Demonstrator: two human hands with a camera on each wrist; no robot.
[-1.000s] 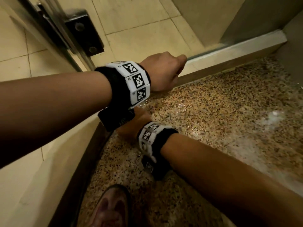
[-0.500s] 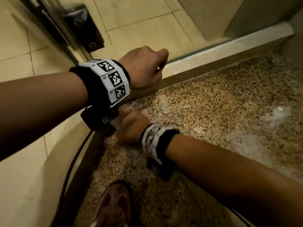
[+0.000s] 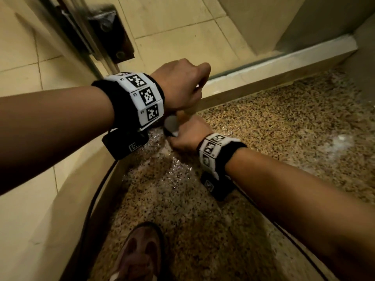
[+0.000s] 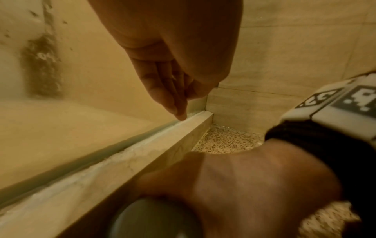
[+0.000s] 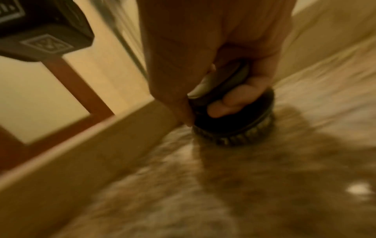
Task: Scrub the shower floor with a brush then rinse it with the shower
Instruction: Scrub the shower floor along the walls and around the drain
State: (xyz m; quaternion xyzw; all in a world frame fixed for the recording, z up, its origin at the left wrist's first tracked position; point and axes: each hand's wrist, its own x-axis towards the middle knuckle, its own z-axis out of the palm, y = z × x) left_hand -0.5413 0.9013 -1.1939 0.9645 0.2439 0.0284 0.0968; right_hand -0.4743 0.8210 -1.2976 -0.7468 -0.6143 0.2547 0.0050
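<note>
My right hand (image 3: 188,134) grips a round black scrubbing brush (image 5: 234,125) from above, fingers curled over its top. The bristles press on the wet speckled shower floor (image 3: 263,128), close to the corner where the raised curb (image 3: 274,63) turns. In the head view only the brush's (image 3: 171,123) grey top shows under my left wrist. My left hand (image 3: 199,88) hangs just above the curb and holds nothing. Its fingers (image 4: 175,96) point down, loosely together, with one tip at the curb's top edge.
A glass door with a dark metal hinge (image 3: 109,31) stands at the upper left, beige floor tiles (image 3: 182,23) beyond it. My shoe (image 3: 140,254) stands on the shower floor near the bottom. A thin black cable (image 3: 95,195) runs along the left curb. White foam patches (image 3: 343,138) lie to the right.
My right hand has slid the brush across the floor toward the far curb, out from under my left wrist. The left hand stays above the curb.
</note>
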